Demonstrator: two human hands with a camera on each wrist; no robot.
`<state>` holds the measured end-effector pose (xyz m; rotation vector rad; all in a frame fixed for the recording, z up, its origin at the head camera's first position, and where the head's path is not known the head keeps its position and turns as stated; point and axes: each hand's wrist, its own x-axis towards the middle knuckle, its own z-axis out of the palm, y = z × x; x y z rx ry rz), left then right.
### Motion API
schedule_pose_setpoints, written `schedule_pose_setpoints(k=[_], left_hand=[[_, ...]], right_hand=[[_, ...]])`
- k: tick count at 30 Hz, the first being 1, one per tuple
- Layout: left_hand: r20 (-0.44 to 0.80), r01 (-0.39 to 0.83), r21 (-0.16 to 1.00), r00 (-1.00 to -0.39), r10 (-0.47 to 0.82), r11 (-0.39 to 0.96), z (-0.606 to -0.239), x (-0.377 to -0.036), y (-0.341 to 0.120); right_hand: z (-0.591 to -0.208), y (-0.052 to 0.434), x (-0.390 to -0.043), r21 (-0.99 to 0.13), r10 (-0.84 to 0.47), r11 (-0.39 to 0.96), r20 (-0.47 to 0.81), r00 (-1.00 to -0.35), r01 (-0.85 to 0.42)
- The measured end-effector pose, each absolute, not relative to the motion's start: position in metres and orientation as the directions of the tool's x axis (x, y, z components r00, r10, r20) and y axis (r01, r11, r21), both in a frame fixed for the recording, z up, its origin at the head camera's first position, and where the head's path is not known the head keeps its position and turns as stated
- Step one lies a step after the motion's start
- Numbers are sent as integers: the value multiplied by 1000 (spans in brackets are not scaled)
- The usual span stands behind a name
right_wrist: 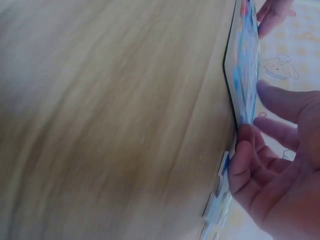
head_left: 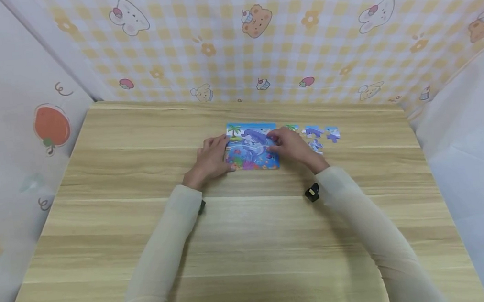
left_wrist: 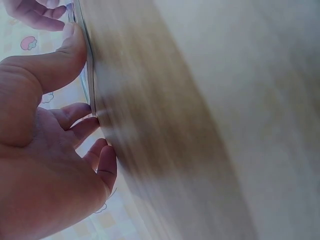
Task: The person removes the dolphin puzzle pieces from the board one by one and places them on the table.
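Wood table [head_left: 248,227] fills most of what I see, with yellow checked walls [head_left: 301,40] full of little bears behind it. Near the far middle of the table lies the puzzle board [head_left: 251,146], blue, with dolphins on it. It lies flat on the wood.

I see my left hand [head_left: 210,161] at the left edge of the board. Its thumb [left_wrist: 70,47] presses on that edge and its fingers are only loosely bent, holding nothing. My right hand [head_left: 291,145] sits at the right edge, fingers spread over the picture. I cannot tell if it has a piece under its fingertips [right_wrist: 280,100].

Just to the right of the board lie the loose pieces [head_left: 322,134], small and blue, close to my right hand.

I think a piece is being fitted on the right side. To do it well, I would keep the left hand firm so the board does not slide, and push down flat and soft, not at a slant.
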<state>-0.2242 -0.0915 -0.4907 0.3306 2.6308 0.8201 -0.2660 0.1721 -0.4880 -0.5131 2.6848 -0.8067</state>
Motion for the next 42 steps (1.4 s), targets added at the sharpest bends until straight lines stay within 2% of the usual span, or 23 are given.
schedule_pose_setpoints(k=[3,14,23,42], left_hand=[[-269,115,588,-906,328,800,-491,-224,-91],[-266,119,594,-904,334,796,-490,-224,-92],[-265,117,598,-905,333,793,-490,-224,-92],[-272,129,577,-901,338,807,-490,-225,-92]], right_hand=[[-488,169,-266,-543,-402,803,-191,-895,-245],[-485,164,-262,-545,-362,813,-201,-910,-203],[-484,164,-257,-517,-390,813,-141,-910,-269],[-483,165,-255,-457,-459,819,-160,-874,-347]])
